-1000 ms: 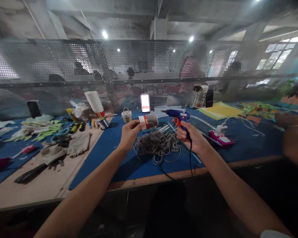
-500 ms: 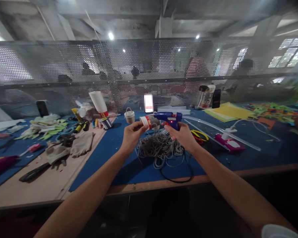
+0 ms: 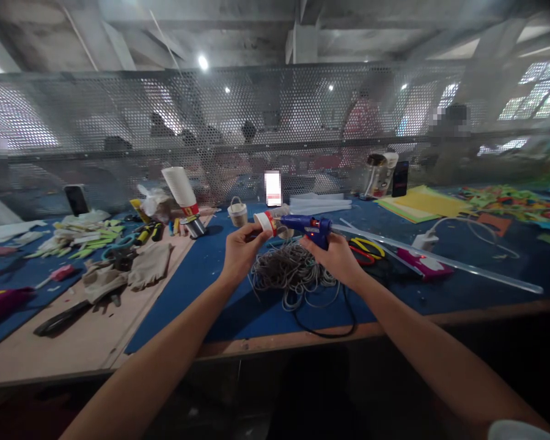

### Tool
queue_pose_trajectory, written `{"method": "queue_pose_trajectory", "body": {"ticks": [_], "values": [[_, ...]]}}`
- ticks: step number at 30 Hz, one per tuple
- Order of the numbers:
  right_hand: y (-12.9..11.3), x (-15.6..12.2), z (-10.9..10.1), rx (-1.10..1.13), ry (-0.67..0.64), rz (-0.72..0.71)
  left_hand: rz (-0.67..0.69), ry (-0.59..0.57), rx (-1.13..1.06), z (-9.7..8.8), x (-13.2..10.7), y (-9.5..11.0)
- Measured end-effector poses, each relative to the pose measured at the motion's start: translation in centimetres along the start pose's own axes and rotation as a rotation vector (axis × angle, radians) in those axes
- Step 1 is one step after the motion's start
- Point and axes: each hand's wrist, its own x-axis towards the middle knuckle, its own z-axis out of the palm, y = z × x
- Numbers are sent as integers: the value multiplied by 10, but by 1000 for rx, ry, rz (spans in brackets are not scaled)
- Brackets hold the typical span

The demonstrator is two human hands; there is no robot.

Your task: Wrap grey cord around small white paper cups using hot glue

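Note:
My left hand (image 3: 242, 249) grips a paper cup (image 3: 264, 223) by its white end, with the cup tilted on its side. Grey cord seems to be wound round part of the red-and-white cup. In my right hand (image 3: 337, 256) is a blue glue gun (image 3: 306, 226), a small red light glowing on its body. Its nozzle points left and is close to the cup; whether it touches, I cannot tell. A long clear glue stick (image 3: 440, 260) runs out of the gun's back to the right. Below both hands lies a tangled heap of grey cord (image 3: 291, 269).
A small cord-covered basket (image 3: 238, 212) stands behind my left hand, with a stack of paper cups (image 3: 179, 186) further left. Gloves (image 3: 150, 267) lie on the left board. Yellow-handled pliers (image 3: 367, 247) and a magenta power strip (image 3: 425, 264) are at right. A lit phone (image 3: 273, 187) stands behind.
The glue gun has moved slightly left and lower, its nozzle across the cup's side. Its glue stick has swung out further right. My left hand still holds the cup.

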Motion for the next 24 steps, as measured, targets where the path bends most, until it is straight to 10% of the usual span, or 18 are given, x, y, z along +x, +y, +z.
{"method": "queue_pose_trajectory", "body": {"ticks": [24], "values": [[9, 1, 3, -189, 19, -117, 50, -6, 22, 0, 0, -5]]}}
